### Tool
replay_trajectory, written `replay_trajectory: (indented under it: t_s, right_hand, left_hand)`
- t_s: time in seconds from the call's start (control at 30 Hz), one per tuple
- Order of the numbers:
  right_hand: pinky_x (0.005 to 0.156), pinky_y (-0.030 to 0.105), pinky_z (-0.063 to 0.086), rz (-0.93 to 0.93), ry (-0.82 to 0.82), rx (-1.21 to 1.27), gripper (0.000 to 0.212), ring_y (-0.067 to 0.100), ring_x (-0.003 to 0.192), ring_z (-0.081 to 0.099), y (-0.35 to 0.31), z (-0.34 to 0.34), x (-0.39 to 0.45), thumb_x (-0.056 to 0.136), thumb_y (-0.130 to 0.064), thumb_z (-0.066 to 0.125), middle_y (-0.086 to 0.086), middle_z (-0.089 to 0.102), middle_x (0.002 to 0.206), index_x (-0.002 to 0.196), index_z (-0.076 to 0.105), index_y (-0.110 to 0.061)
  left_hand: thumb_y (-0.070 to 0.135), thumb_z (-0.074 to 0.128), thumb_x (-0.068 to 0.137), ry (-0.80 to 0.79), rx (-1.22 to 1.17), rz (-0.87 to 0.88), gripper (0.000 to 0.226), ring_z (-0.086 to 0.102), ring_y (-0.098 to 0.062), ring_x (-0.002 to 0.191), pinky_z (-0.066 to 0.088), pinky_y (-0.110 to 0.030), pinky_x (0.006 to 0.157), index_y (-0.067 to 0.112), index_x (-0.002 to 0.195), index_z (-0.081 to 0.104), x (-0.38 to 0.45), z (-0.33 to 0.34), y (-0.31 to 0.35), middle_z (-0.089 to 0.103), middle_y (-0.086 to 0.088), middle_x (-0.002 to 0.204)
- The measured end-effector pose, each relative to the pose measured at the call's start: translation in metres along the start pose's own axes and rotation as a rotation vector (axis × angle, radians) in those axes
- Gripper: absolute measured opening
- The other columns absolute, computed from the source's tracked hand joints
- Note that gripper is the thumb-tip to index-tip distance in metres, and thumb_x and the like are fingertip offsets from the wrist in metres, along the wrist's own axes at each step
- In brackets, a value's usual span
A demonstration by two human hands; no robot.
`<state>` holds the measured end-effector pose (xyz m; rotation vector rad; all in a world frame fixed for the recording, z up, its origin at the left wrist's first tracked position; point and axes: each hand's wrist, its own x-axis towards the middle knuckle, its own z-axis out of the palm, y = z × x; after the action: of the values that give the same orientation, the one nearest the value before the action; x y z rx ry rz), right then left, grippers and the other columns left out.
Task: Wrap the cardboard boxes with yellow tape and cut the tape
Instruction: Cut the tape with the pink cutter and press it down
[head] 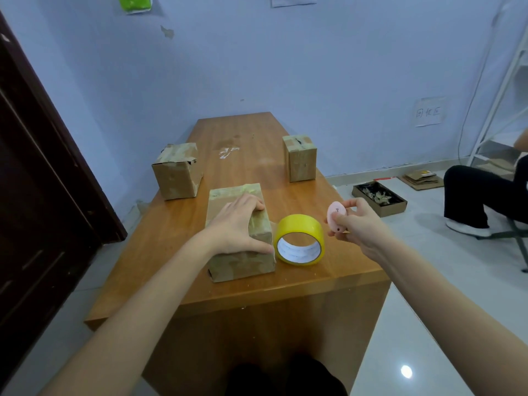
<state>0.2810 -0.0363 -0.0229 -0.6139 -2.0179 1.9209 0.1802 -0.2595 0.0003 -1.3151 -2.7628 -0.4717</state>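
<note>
From the head camera, a long wooden table [245,144] with a smooth, orange-brown veneer top runs away toward a pale blue painted wall [314,67], and three brown cardboard boxes stand on it, all blocky, creased and patched with glossy tape. The nearest box [243,264] sits close to the table's front edge; the left hand [237,224] lies over its top, fingers spread and curled down over the right edge and far corner, gripping it. Just beside that box, touching or nearly touching its right side, one roll of yellow tape [300,238] stands on edge, a shiny translucent ring with a white inner core facing the camera. The right hand [357,224] is raised above the table's right part, apart from the roll, pinching a small pink oval cutter [335,215] of smooth plastic between thumb and fingers; whether its blade is out cannot be told. A second box [177,172] stands at the left edge farther back, its top flaps rough and torn at one corner, and a third box [301,158], narrower and upright, stands at the right edge. On the pale tiled floor to the right lies a shallow open carton [380,198] holding crumpled scraps, near a seated person's dark trouser legs [471,195]
</note>
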Motion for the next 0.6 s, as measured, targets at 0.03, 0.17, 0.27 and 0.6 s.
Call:
replay_trajectory:
  t_s: [0.03,0.17,0.27,0.6]
  right_hand:
    - [0.049,0.022,0.051,-0.008,0.019,-0.027,0.017,0.022,0.064,0.06,0.006,-0.003,0.003,0.096,-0.006,0.05,0.017,0.06,0.102,0.108,0.038,-0.009]
    - [0.063,0.039,0.059,-0.039,0.088,-0.279,0.025,0.026,0.075,0.066,0.035,-0.014,0.017,0.09,-0.019,0.064,0.014,0.063,0.102,0.107,0.049,-0.009]
    - [0.075,0.042,0.054,-0.093,0.111,-0.613,0.029,0.023,0.083,0.063,0.048,-0.016,0.024,0.086,-0.032,0.068,0.0,0.063,0.088,0.106,0.058,-0.013]
    - [0.087,0.039,0.041,-0.169,0.066,-1.077,0.039,0.033,0.111,0.048,0.058,-0.017,0.039,0.099,-0.034,0.044,0.017,0.051,0.12,0.117,0.061,-0.005]
  left_hand:
    - [0.053,0.079,0.065,0.002,0.002,0.003,0.085,0.035,-0.012,0.124,0.026,-0.026,0.101,0.014,0.131,0.04,0.0,0.0,0.0,0.038,0.004,0.135]
    - [0.053,0.079,0.065,0.008,0.004,0.009,0.084,0.035,-0.011,0.122,0.026,-0.025,0.098,0.014,0.13,0.041,0.0,0.001,-0.001,0.039,0.004,0.135]
    - [0.052,0.08,0.065,0.018,0.004,0.008,0.084,0.035,-0.011,0.123,0.025,-0.025,0.099,0.014,0.129,0.041,0.0,0.001,0.0,0.039,0.005,0.135]
    - [0.053,0.079,0.064,0.013,0.004,0.002,0.084,0.037,-0.013,0.12,0.029,-0.029,0.101,0.014,0.129,0.042,-0.001,0.001,0.0,0.04,0.004,0.132]
